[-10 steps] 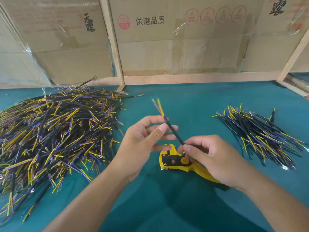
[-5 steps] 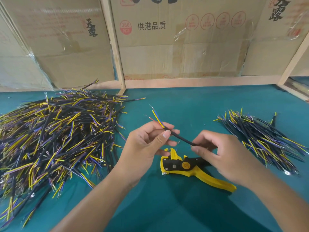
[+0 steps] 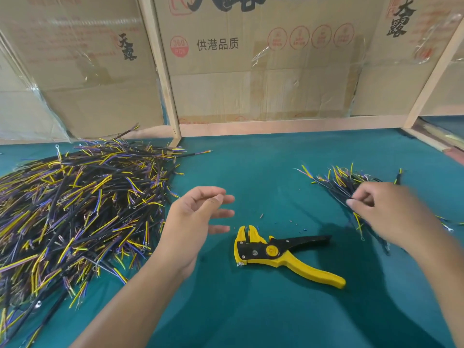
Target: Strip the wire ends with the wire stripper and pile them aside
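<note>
The big wire pile (image 3: 75, 209) lies at nine o'clock from the empty, loose-fingered left hand (image 3: 193, 222), the nearer one; the right hand (image 3: 384, 212) is blurred; its grip cannot be told.

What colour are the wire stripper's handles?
On the wire stripper, one handle is yellow, the other black; head view.

Bright, even light from above, soft dark shadows under both forearms on the green table (image 3: 263, 159), motion blur on the right hand (image 3: 384, 212), glare on plastic film (image 3: 266, 52) over the cardboard, wide-angle bending at edges
</note>
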Available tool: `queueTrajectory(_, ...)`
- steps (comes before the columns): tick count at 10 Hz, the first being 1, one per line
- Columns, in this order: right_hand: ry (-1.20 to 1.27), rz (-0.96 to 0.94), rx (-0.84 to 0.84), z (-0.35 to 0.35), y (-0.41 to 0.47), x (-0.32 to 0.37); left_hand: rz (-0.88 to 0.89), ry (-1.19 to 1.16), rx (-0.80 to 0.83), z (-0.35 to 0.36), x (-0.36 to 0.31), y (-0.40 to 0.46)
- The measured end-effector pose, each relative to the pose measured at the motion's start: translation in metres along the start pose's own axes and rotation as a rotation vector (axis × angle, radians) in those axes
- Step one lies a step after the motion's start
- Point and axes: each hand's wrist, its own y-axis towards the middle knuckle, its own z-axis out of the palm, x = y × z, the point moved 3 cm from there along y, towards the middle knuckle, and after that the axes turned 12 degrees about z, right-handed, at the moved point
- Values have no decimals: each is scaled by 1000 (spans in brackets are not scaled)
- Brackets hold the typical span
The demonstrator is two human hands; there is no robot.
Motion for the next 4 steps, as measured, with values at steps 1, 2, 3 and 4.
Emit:
queueTrajectory(1, -154, 162, -45, 2, 8, -18, -6, 29, -7, 0, 1, 0)
queueTrajectory(2, -249, 213, -56, 1, 7, -19, 25, 64, -8, -2, 1, 1)
queueTrajectory(3, -364, 234, 78, 7, 3, -16, 51, 97, -11, -5, -1, 2)
queueTrajectory(4, -248, 191, -33, -13, -4, -17, 128, 89, -77, -10, -12, 5)
